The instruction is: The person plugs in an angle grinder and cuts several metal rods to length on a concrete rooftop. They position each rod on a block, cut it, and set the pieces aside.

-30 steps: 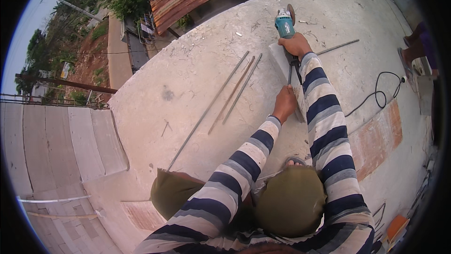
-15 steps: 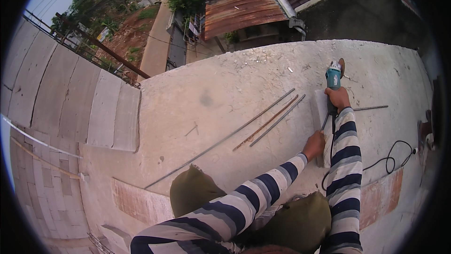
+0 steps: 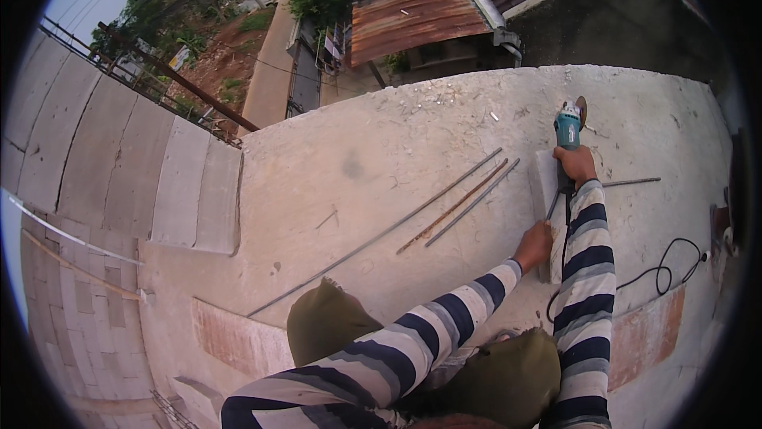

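Note:
My right hand [image 3: 576, 166] is wrapped round the body of a teal angle grinder [image 3: 567, 129], whose disc [image 3: 582, 111] points away from me at the far end. The grinder's dark rear part and cord run back beside my striped sleeve. My left hand [image 3: 533, 246] is closed on a thin steel bar [image 3: 552, 205] that slants up toward the grinder. Under the bar and partly behind both hands stands a pale block [image 3: 544, 176]. Whether the bar touches the block is hidden.
Two grey steel rods [image 3: 381, 230] and a rusty rod [image 3: 452, 207] lie on the concrete slab, left of the block. Another rod [image 3: 633, 182] sticks out to the right. A black cord [image 3: 660, 274] loops at the right. Beyond the slab's far edge are roofs [image 3: 421, 20].
The whole view has shifted slightly. Both hands keep their holds on the grinder and the bar, with hardly any movement against the slab.

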{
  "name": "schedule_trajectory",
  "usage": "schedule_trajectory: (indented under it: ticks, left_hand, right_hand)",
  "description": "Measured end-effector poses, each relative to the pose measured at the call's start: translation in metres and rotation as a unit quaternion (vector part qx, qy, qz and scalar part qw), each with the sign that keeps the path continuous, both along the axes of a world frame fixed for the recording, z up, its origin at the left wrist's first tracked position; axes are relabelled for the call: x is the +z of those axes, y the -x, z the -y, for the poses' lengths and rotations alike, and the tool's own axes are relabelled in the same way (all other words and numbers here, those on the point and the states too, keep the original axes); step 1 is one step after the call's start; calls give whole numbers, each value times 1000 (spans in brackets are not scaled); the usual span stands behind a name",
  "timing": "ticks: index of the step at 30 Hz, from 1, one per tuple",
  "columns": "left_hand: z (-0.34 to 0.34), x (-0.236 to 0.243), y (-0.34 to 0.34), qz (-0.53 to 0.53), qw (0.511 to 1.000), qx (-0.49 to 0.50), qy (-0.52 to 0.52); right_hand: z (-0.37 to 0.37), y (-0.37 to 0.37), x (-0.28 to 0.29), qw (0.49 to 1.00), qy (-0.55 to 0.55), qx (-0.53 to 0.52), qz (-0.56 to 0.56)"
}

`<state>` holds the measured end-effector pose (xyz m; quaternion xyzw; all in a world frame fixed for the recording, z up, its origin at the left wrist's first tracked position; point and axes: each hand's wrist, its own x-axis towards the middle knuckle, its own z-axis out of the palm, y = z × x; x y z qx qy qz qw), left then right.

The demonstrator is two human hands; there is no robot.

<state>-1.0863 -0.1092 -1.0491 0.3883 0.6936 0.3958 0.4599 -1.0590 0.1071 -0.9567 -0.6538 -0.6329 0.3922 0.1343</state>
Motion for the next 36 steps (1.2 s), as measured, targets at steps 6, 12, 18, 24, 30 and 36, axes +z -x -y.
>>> schedule_trajectory:
  ticks: [6,12,18,24,30,36]
  left_hand:
    - [-5,12,1,-13,1000,-7,25]
    - [-5,22,7,-10,1000,2,26]
    - [-7,18,0,-13,999,-16,26]
    - [-3,10,4,-17,999,-23,35]
    - [-6,-7,8,25,1000,5,13]
    - [-4,-30,11,-8,996,-51,-75]
  right_hand:
    - [-8,-6,6,1000,9,-1,-7]
    - [-11,5,6,998,33,17,43]
    - [-10,-7,16,996,55,25,68]
    - [-7,-8,9,997,46,27,56]
    - [-4,-3,11,999,10,21,37]
    - [-3,-8,16,998,37,26,47]
